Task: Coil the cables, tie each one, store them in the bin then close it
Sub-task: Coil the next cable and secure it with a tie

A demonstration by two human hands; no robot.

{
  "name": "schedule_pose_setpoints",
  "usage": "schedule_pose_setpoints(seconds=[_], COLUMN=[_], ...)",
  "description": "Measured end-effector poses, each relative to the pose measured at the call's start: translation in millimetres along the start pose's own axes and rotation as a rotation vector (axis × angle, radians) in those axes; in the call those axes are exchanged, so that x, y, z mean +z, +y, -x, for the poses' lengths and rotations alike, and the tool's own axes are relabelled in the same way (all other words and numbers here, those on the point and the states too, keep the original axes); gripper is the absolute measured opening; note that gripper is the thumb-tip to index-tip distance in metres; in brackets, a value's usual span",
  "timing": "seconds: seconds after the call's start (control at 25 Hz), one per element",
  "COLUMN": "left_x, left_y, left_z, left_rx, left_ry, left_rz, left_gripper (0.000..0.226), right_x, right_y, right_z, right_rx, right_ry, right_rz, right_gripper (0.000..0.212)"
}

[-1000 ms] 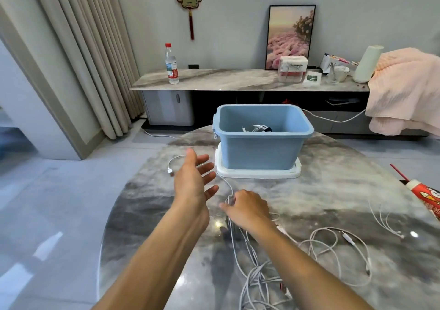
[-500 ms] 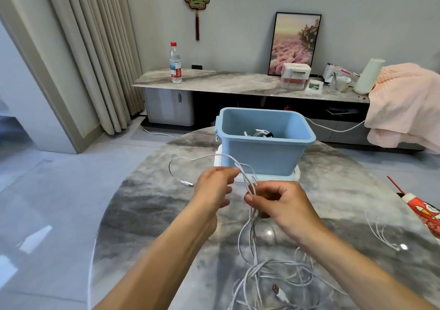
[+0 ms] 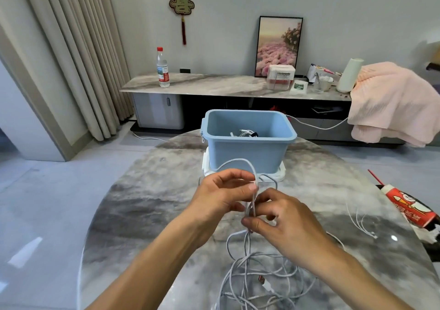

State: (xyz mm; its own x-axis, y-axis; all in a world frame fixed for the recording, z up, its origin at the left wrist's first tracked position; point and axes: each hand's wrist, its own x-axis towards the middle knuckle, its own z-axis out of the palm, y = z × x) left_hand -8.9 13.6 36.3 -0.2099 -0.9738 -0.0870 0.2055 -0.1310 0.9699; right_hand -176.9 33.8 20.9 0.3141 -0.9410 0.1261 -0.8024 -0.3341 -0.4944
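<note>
Both hands raised since earlier, left hand (image 3: 223,190) and right hand (image 3: 283,221) pinching upright cable (image 3: 252,200)

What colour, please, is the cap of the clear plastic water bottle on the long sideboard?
The bottle cap is red, shown in the head view.

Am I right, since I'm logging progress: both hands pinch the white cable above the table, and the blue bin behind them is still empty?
Not quite. The head view shows the blue bin already holding cables. The rest stands: the left hand and right hand both pinch the white cable above the table.
</note>
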Motion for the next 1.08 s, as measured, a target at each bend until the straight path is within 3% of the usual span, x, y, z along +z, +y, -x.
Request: schedule_pose_setpoints(seconds=[0.08, 0.2, 0.24, 0.32, 0.48, 0.6, 0.76, 0.84, 0.88, 0.96, 1.04, 1.08], left_x=[4, 9, 11, 9, -26, -60, -71, -69, -65, -56, -34, -23], left_y=[-1, 0, 1, 4, 9, 5, -9, -11, -11, -11, -7, -7], left_z=[0, -2, -2, -4, -17, -28, -32, -28, -25, -23, -16, -13], left_rx=[0.032, 0.086, 0.107, 0.140, 0.094, -0.037, -0.234, -0.320, -0.280, 0.056, 0.433, 0.511], left_ry=[-0.003, 0.007, 0.030, 0.151, 0.552, 0.627, 0.431, 0.347, 0.354, 0.347, 0.117, -0.012], left_rz=[-0.084, -0.211, -0.244, -0.305, -0.367, -0.493, -1.067, -1.376, -1.504, -1.495, -1.204, -1.097], left_gripper=[0.023, 0.040, 0.042, 0.039, 0.028, 0.029, 0.023, 0.020, 0.023, 0.042, 0.070, 0.073], right_x=[-9, -19, -19, -23, -61, -90, -94, -92, -91, -90, -88, -89], right_y=[-5, -4, -4, -2, 20, 48, 62, 58, 55, 46, 36, 32], right_z=[-3, -10, -12, -13, -17, -15, -14, -13, -12, -8, -3, -1], right_rx=[0.047, 0.065, 0.061, 0.112, 0.240, 0.274, 0.254, 0.227, 0.203, 0.132, 0.031, -0.020], right_ry=[-0.050, 0.006, 0.044, 0.199, 0.674, 0.805, 0.591, 0.400, 0.309, 0.124, -0.088, -0.150], right_rz=[0.014, -0.590, -0.707, -0.845, -1.209, -1.414, -1.417, -1.282, -1.166, -0.937, -0.854, -0.880], right_gripper=[0.036, 0.013, 0.015, 0.026, 0.032, 0.039, 0.041, 0.041, 0.040, 0.039, 0.041, 0.043])
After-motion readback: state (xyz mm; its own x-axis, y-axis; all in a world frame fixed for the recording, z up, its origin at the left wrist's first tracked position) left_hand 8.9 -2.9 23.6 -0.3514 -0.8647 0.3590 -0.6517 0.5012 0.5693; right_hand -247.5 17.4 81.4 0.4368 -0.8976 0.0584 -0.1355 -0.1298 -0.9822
